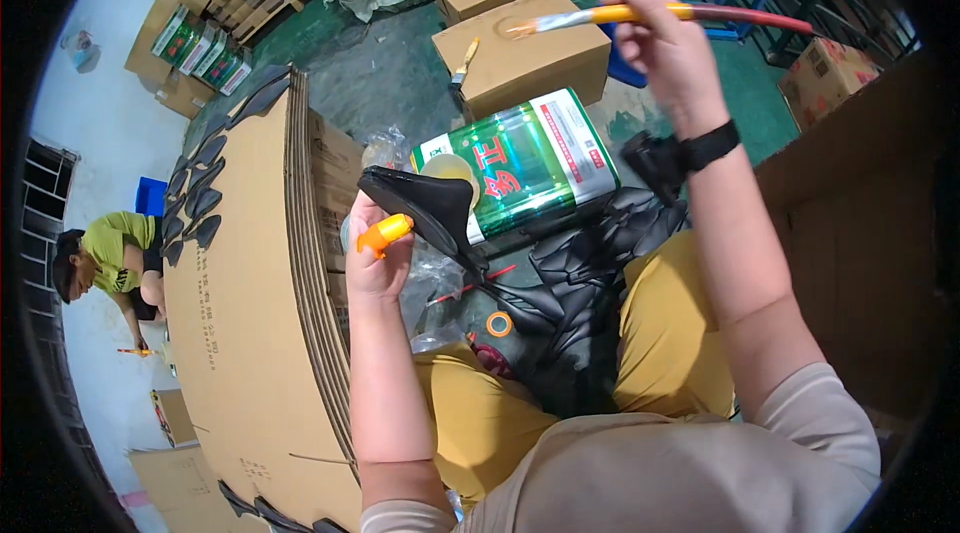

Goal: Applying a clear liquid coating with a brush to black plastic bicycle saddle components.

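Observation:
My left hand [383, 253] grips a black curved piece [425, 205], broad at one end and narrowing at the other; its kind is unclear. The thumb on that hand is wrapped in an orange-yellow cover. Raised to the upper right, my right hand [668, 58] is closed around a long brush [590, 17] with a yellow and red handle, bristles toward the left. The brush is apart from the black piece. Behind the piece sits a round pale-yellow container [450, 171], partly hidden, against a green metal can [530, 163].
Several similar black pieces [590, 283] are heaped between my legs. More lie along the stacked cardboard [240, 333] at left. Spare brushes [465, 63] rest on cardboard boxes [530, 53] ahead. An orange tape roll [499, 324] is on the floor. A person [115, 263] crouches at far left.

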Tool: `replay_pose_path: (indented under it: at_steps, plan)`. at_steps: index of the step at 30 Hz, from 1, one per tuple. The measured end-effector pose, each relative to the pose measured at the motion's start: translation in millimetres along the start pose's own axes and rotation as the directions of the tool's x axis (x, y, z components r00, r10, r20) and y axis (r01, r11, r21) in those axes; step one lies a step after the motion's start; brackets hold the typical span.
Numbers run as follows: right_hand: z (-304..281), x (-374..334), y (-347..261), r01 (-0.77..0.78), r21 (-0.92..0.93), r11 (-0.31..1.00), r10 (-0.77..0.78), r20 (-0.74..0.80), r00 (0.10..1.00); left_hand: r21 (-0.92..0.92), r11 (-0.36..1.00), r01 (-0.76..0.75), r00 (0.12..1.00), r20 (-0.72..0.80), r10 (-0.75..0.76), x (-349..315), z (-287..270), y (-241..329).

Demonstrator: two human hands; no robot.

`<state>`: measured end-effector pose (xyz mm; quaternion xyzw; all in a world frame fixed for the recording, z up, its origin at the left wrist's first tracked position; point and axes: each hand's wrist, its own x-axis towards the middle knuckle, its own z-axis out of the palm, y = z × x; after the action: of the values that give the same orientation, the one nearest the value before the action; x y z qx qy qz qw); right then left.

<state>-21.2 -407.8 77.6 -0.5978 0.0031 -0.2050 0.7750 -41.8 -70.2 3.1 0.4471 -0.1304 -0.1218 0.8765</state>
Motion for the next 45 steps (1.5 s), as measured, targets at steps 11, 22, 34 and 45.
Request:
replay_pose_path:
  at_steps: [11, 22, 34, 45]
  plan:
    - [75.3, -42.2, 11.5, -0.121, 0.136, 0.983, 0.078, 0.284, 0.956, -0.003, 1.000, 0.022, 1.000, 0.001, -0.022, 0.1, -16.3, 10.0]
    - [82.6, -47.6, 15.9, -0.044, -0.028, 0.999, 0.051, 0.371, 0.927, 0.172, 0.985, 0.010, 1.000, 0.020, -0.014, 1.0, -10.2, 11.6]
    - [93.0, -23.8, 114.7, 0.163, -0.386, 0.908, 0.016, 0.421, 0.907, 0.265, 0.964, -0.032, 0.996, -0.066, 0.052, 0.2, -63.9, 22.6]
    - [121.0, -21.0, 178.0, 0.183, -0.595, 0.783, 0.195, 0.514, 0.836, 0.244, 0.969, -0.043, 0.987, -0.141, 0.080, 6.1, -88.4, 21.6]
